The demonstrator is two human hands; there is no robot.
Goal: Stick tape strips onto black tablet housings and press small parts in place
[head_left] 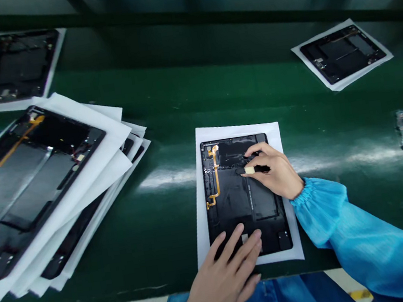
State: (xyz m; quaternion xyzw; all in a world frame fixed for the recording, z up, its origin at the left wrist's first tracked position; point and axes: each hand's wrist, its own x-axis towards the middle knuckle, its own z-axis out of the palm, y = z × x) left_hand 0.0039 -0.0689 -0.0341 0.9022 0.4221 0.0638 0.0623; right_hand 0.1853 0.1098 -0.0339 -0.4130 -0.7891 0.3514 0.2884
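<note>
glossy dark green work surface (pixel 166 111)

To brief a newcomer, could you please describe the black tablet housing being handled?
On the green workbench, find the central white paper sheet. On it lies the black rectangular housing; unlike its neighbours, it has a bare left hand and right hand over it.
</note>
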